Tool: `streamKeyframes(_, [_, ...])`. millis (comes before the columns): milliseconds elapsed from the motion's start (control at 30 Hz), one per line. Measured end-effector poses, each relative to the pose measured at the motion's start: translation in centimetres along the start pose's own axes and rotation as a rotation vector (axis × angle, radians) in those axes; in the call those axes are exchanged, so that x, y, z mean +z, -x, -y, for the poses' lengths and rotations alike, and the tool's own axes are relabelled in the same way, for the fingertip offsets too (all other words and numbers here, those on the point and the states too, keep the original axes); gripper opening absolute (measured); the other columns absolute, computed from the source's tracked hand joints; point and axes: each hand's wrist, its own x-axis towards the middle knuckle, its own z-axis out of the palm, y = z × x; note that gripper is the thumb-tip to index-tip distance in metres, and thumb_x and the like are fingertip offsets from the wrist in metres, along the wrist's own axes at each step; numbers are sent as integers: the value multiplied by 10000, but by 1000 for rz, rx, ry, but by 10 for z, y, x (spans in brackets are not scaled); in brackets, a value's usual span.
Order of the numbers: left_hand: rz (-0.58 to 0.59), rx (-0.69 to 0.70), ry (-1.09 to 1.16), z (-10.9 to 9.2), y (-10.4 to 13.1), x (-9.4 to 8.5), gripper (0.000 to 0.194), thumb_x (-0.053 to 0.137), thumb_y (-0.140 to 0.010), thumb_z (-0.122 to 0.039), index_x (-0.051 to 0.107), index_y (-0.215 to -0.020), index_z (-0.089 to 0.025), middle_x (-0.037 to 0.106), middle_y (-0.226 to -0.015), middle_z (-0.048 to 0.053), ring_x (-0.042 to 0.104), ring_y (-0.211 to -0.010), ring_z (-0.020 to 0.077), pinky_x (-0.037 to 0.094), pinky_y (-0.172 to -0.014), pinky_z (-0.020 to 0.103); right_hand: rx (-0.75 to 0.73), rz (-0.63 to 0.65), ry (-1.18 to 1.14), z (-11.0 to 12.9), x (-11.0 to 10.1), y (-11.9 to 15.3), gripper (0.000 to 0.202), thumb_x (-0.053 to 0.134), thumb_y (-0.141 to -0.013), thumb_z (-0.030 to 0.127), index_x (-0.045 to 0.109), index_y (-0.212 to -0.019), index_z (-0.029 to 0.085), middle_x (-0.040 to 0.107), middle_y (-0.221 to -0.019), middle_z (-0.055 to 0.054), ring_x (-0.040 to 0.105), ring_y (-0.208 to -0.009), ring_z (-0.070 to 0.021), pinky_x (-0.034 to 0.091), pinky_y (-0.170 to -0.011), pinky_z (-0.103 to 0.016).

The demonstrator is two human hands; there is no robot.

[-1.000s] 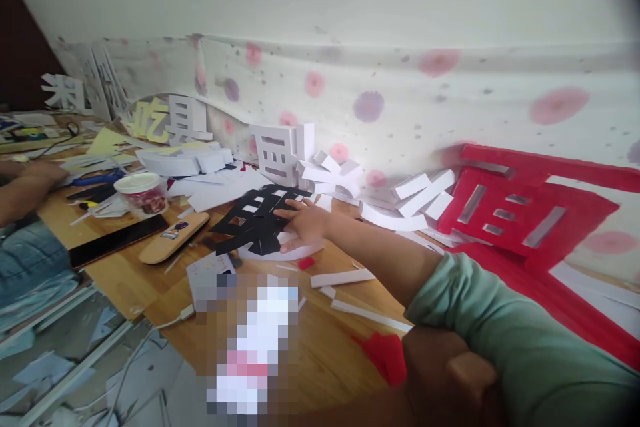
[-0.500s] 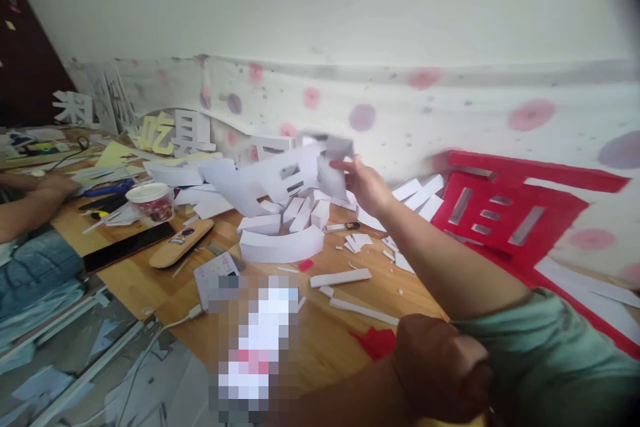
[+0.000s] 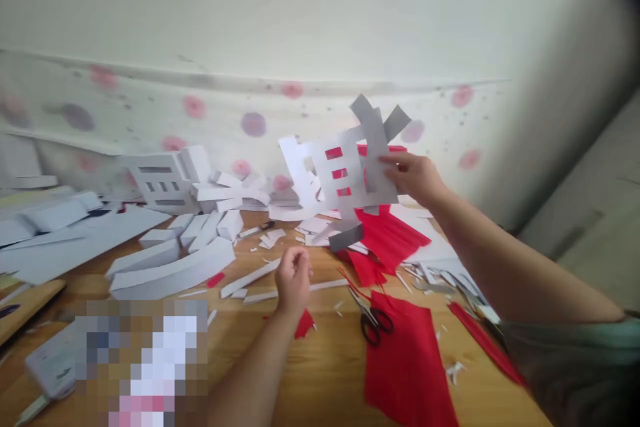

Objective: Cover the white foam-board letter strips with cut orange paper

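Observation:
My right hand [image 3: 415,177] pinches the right side of a white paper cutout [image 3: 367,187], shaped like a written character with small windows and strips sticking out. The cutout is held up above the table, roughly upright. Lower and nearer, my left hand [image 3: 294,280] hovers over the tabletop with its fingers curled in, and nothing shows in it. Behind and below the cutout lies a red character shape [image 3: 395,237], partly hidden by it. Black-handled scissors [image 3: 373,323] rest on the table against a piece of red cloth-like material [image 3: 407,367].
White block letters [image 3: 165,180] lean near the draped wall sheet. Curved white strips [image 3: 175,270] and scraps lie on the wooden table [image 3: 325,373]. A cutter knife [image 3: 257,230] is among them. A blurred-out screen [image 3: 155,360] lies at the front left, beside a white device [image 3: 55,360].
The view has turned to the right. My right hand has lifted the white cutout from the pile and brought it rightward. My left hand, still closed, has moved forward over the table.

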Motion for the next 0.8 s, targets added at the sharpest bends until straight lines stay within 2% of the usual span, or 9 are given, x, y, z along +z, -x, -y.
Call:
streamKeyframes(133, [45,-48,15,-4,0,0,188,544,-829,-368,557,-817,-181,532,-583,-46,522,-522,114,432,-528,220,-339,-374,416,-31,-68,12,265,527,-823,181,753,-960,194,721,-1071,-74,685,-954,-232,555,-870,-388])
streamKeyframes(200, [62,-55,17,-6,1,0,194,549,-820,-374,558,-822,-180,534,-584,-44,522,-522,117,438,-527,226,-470,-477,625,-40,-96,24,305,482,-862,169,734,-1028,204,706,-1123,-77,670,-1016,-229,541,-910,-384])
streamKeyframes(233, [69,-57,17,-6,1,1,198,551,-816,-378,559,-825,-180,536,-584,-43,523,-523,119,440,-527,229,-519,-474,725,-45,-106,33,327,464,-876,162,718,-1076,210,696,-1148,-77,660,-1042,-226,535,-922,-381])
streamKeyframes(300, [81,-58,13,-7,2,1,200,557,-808,-378,561,-830,-179,544,-586,-42,528,-526,120,444,-530,233,-595,-355,883,-57,-119,51,356,451,-889,153,691,-1141,229,692,-1167,-69,651,-1048,-219,538,-909,-368])
streamKeyframes(367, [88,-59,5,-6,2,2,196,561,-804,-374,561,-828,-180,545,-585,-44,526,-523,118,443,-529,233,-618,-158,954,-78,-123,72,350,459,-897,160,687,-1150,243,700,-1158,-63,660,-1002,-215,556,-849,-348])
streamKeyframes(433, [91,-61,-4,-6,2,2,194,559,-803,-374,559,-829,-182,546,-583,-45,526,-519,118,443,-525,232,-576,31,955,-105,-122,93,351,463,-903,151,684,-1162,235,683,-1201,-82,653,-1022,-229,556,-845,-353])
streamKeyframes(533, [93,-59,-14,-6,1,1,193,552,-804,-374,553,-836,-183,545,-586,-46,528,-521,120,446,-524,232,-463,404,868,-146,-118,125,462,434,-874,71,630,-1249,258,594,-1337,-87,581,-1183,-253,495,-979,-440])
streamKeyframes(667, [112,-49,-15,-6,1,1,198,545,-809,-377,550,-842,-182,543,-597,-45,530,-524,118,451,-531,232,-409,523,846,-174,-121,159,428,561,-787,69,701,-1125,291,621,-1302,-80,570,-1206,-291,504,-967,-500])
streamKeyframes(800, [163,-36,-31,-5,5,4,198,531,-822,-385,538,-842,-188,537,-575,-51,529,-497,125,446,-510,237,-374,536,825,-167,-125,164,235,593,-781,124,760,-827,283,699,-1161,-83,613,-1137,-319,528,-910,-539])
